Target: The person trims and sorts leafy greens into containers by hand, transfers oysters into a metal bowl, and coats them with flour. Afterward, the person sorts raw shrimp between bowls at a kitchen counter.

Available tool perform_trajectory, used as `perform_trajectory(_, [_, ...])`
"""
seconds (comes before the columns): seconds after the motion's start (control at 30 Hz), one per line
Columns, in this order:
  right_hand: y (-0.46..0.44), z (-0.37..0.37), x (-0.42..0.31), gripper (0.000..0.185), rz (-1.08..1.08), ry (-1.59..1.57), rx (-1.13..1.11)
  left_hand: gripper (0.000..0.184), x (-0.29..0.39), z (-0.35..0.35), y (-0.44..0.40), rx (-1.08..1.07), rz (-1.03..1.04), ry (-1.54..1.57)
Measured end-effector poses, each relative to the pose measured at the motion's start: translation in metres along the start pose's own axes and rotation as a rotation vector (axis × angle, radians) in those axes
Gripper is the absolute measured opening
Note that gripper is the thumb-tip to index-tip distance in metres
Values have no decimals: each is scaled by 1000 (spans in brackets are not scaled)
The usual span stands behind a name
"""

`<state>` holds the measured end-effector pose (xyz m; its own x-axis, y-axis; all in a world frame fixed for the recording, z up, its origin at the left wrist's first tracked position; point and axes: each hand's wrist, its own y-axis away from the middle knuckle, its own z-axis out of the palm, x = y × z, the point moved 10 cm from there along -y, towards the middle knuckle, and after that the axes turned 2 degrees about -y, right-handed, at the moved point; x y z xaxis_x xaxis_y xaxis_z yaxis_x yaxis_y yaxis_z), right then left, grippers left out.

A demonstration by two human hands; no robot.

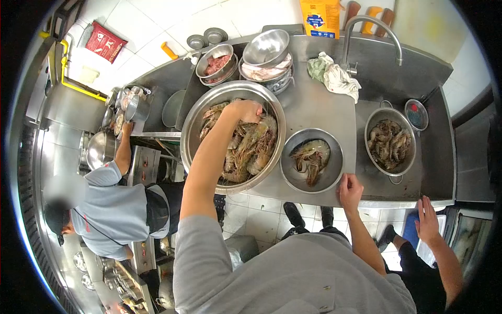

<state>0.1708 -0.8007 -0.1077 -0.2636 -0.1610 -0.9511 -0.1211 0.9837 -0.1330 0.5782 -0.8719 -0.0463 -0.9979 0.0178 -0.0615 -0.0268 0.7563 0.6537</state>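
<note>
My left hand (244,111) is down in a large steel bowl (188,152) heaped with raw, whole shrimp (251,149). Its fingers are curled, and whatever lies under them is hidden. To the right of that bowl stands a smaller steel bowl (334,180) with a few shrimp (314,159) in it. My right hand (350,192) rests at the counter's front edge, just right of the smaller bowl, curled closed with nothing visible in it.
In the sink (439,157) at right sits a colander (413,154) of shrimp. A cloth (340,81) lies below the faucet (361,18). Stacked bowls of meat (217,64) stand behind the large bowl. One person's hand (428,222) is at the sink edge; another person (115,193) works at left.
</note>
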Motion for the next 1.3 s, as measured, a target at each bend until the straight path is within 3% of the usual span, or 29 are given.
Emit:
perform_trajectory(0.1, [0,-1,3,17,9,9,2,45,-8,-12,24,53,68,87])
perform_trajectory(0.13, [1,0,6,17,26,3,-8,49,-28,-26,46,270,39,264])
perform_trajectory(0.27, [-1,0,5,16,-13,83,13,41,-67,-32,106,293,-124,727])
perform_trajectory(0.4, [0,1,11,16,-20,96,-4,37,-71,-32,128,413,-49,932])
perform_trajectory(0.6, [0,1,8,16,-68,102,7,39,-95,-28,130,695,-165,889])
perform_trajectory(0.7, [1,0,8,17,-66,107,-4,35,-69,-55,157,943,-515,296])
perform_trajectory(0.8, [-1,1,2,19,-32,92,-15,36,-7,-29,94,636,-194,505])
perform_trajectory(0.87, [2,2,-1,21,-12,70,-15,44,27,-10,57,523,-120,217])
perform_trajectory(0.97, [-2,-1,-2,22,-22,78,-7,52,20,-4,40,483,-106,269])
perform_trajectory(1.0, [-2,0,5,22,-27,102,-9,53,12,-11,41,570,5,339])
perform_trajectory(1.1, [0,0,6,22,-10,64,-25,55,-30,-18,68,480,-81,696])
perform_trajectory(1.17, [0,0,5,22,-25,49,-22,58,-54,-30,107,667,-200,847])
perform_trajectory(1.3, [1,2,-5,20,-74,59,-30,53,-73,-29,133,661,-239,1297])
